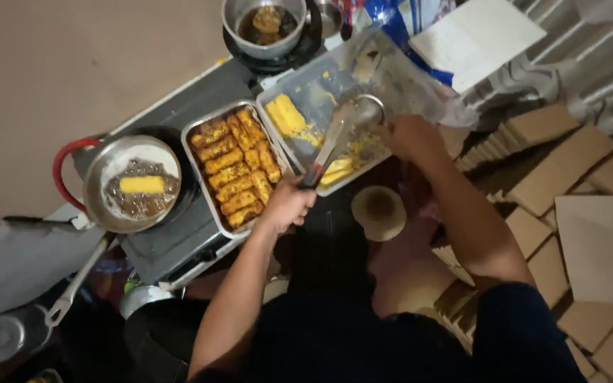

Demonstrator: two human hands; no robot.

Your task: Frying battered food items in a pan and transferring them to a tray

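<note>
Dark grey counter (179, 245) runs diagonally from lower left to upper right and carries everything in a line, so each vessel sits within arm's reach of the person standing over it.

Clear rectangular plastic tray (399, 78), upper right of centre, holds pale yellow uncooked pieces (286, 115) and yellow crumbs. It touches the rectangular metal tray (196, 177), which is packed with golden-brown fried pieces (239, 170) in two rows; raw and cooked are kept apart but adjacent.

Round metal frying pan (101, 170) with a red looped handle sits at the left end, one yellow piece (142, 184) lying in bubbling oil. A second metal pot (239, 18) at the top edge holds dark liquid with something brown in it.

Left hand (289, 202): grip closed around the dark handle end of long metal tongs (335, 138), whose tips reach into the clear tray; held at the far end, likely to keep fingers off food and oil.

Right hand (406, 135): over the clear tray beside the tong tips, fingers curled; whether it pinches anything I cannot tell.

Small round tan lid-like disc (379, 211) lies below the trays, between the forearms.
</note>
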